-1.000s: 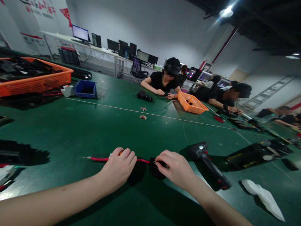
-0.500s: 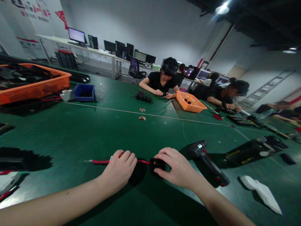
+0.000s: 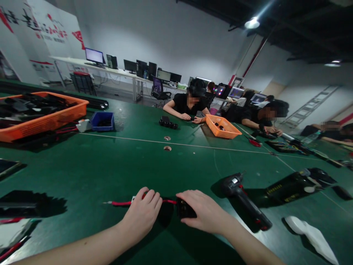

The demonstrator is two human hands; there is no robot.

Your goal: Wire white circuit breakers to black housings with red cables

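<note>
My left hand (image 3: 145, 209) is closed over a red cable (image 3: 121, 203) near the front of the green table. The cable's bare metal tip points left, and a bit of white shows by my fingers. From under that hand the cable runs right to a small black block-shaped part (image 3: 185, 209). Around the block's top and right side my right hand (image 3: 202, 211) is curled, thumb at the near edge. What lies beneath my left palm is hidden. Right of my right hand lies a black cordless screwdriver (image 3: 244, 200).
Further right are a black cylindrical device (image 3: 292, 186) and a white curved piece (image 3: 311, 233). At left stand an orange basket (image 3: 55, 119) of black parts and a blue bin (image 3: 102, 122). Across the table a co-worker (image 3: 190, 103) sits beside another orange basket (image 3: 224, 129).
The view has tilted up, so everything sits lower. My right hand has shifted further over the black block, its fingers now closer to the cable end. My left hand keeps its hold on the cable.
</note>
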